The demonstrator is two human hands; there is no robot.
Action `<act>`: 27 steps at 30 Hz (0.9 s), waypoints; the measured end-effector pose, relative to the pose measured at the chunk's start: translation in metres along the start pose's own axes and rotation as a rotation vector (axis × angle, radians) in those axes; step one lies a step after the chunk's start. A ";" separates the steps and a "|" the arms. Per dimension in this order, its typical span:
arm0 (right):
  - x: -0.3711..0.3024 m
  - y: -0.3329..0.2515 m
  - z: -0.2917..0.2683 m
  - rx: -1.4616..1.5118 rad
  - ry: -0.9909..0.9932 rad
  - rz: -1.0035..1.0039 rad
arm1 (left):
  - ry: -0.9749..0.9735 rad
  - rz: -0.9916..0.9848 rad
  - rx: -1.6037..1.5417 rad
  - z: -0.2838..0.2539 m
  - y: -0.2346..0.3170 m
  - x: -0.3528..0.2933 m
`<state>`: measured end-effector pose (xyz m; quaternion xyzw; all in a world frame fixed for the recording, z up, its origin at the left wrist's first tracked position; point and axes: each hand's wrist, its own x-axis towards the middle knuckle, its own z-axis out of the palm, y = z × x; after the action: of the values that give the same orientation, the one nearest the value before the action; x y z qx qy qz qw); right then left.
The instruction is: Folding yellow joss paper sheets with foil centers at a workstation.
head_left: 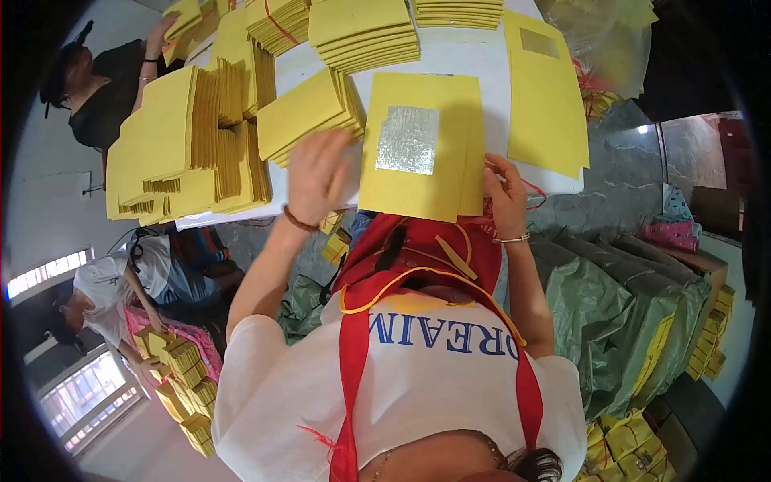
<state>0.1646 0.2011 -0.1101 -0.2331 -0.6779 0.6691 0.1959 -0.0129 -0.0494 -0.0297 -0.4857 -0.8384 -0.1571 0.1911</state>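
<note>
In front of me a flat yellow envelope (440,145) lies at the near edge of the white table, with a silvery crinkled rectangle (407,140) on its upper face. My right hand (506,193) is at its right edge, the fingers curled and closed there. To the left of the envelope, my left hand (317,173) is raised with its fingers apart, slightly blurred, and nothing shows in it. Just beyond that hand, a fanned stack of yellow envelopes (301,112) rests on the table. A single large yellow sheet (546,100) lies to the right.
Tall stacks of yellow envelopes (165,132) crowd the table's left side, with more stacks (361,32) at the back. A clear plastic bag (606,36) hangs at the far right. Green sacks (590,309) stand beside me on the right. Two other people are at the left.
</note>
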 end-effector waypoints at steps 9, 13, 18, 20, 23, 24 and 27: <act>0.002 -0.003 0.002 0.019 -0.014 0.028 | -0.232 -0.820 -0.888 0.047 0.029 -0.039; 0.003 0.000 0.002 -0.057 0.011 0.036 | -0.200 -0.838 -0.977 0.049 0.041 -0.030; 0.005 0.005 0.001 0.024 -0.029 0.042 | -0.179 -0.824 -1.067 0.053 0.054 -0.018; 0.006 0.010 0.000 0.000 -0.030 0.021 | -0.191 -0.816 -1.069 0.055 0.053 -0.019; 0.004 0.002 0.002 0.028 -0.025 0.023 | -0.214 -0.818 -1.097 0.057 0.051 -0.022; 0.003 -0.002 0.003 0.079 -0.020 0.044 | -0.222 -0.828 -1.124 0.057 0.051 -0.022; 0.001 0.003 0.000 -0.001 -0.010 0.012 | -0.285 -0.874 -1.157 0.050 0.052 -0.016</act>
<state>0.1641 0.2022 -0.1137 -0.2338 -0.6779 0.6711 0.1883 0.0317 -0.0144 -0.0770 -0.1463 -0.7553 -0.5711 -0.2861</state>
